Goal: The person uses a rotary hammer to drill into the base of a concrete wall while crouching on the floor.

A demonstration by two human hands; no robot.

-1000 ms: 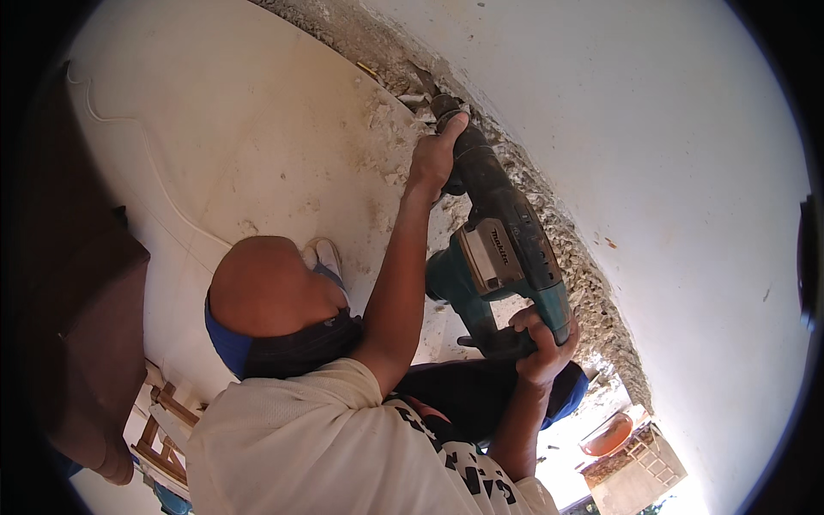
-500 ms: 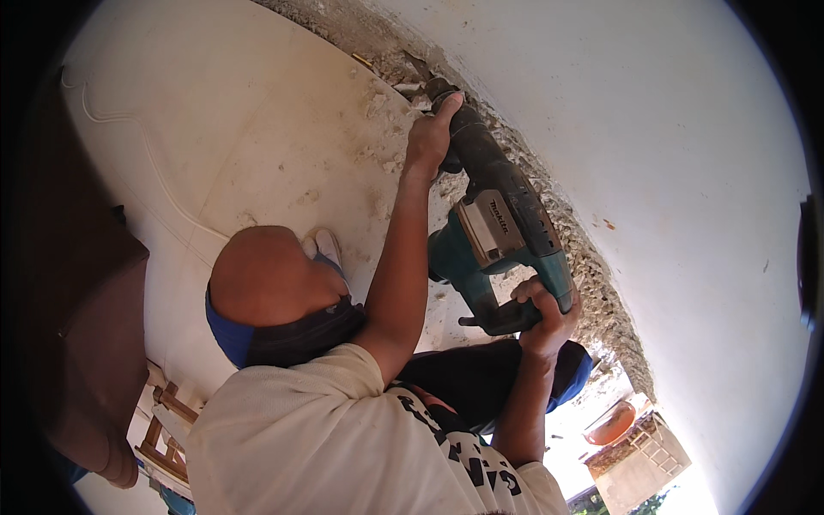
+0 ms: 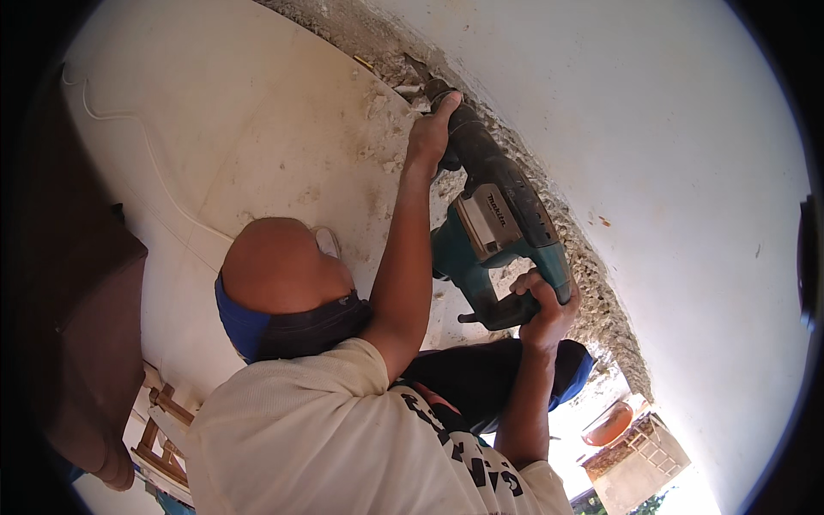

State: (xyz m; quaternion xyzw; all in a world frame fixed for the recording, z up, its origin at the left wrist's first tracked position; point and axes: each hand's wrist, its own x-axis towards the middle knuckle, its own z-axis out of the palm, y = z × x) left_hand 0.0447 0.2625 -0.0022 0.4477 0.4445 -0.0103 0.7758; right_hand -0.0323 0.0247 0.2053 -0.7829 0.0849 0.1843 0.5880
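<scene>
A teal and black demolition hammer (image 3: 493, 215) is in both my hands, lying along the broken strip at the foot of the white wall. My left hand (image 3: 432, 136) is closed around the black front barrel, just behind the chisel. Around the rear handle my right hand (image 3: 549, 311) is wrapped; whether a finger presses the trigger is hidden. The chisel (image 3: 417, 67) points away from me, its end among rubble in the chipped groove (image 3: 592, 275). My bare left knee (image 3: 283, 266) is bent beside my left forearm.
The white wall (image 3: 669, 172) runs along the right. Dusty, pale floor (image 3: 257, 129) with bits of rubble lies left, crossed by a white cable (image 3: 150, 154). A dark brown cover (image 3: 94, 300) and a wooden frame (image 3: 167, 425) stand at left. An orange basin (image 3: 611, 424) is at lower right.
My left knee has shifted slightly right and hides more of my foot. The hammer's rear has tipped a little; both hands keep their grip and the chisel stays in place.
</scene>
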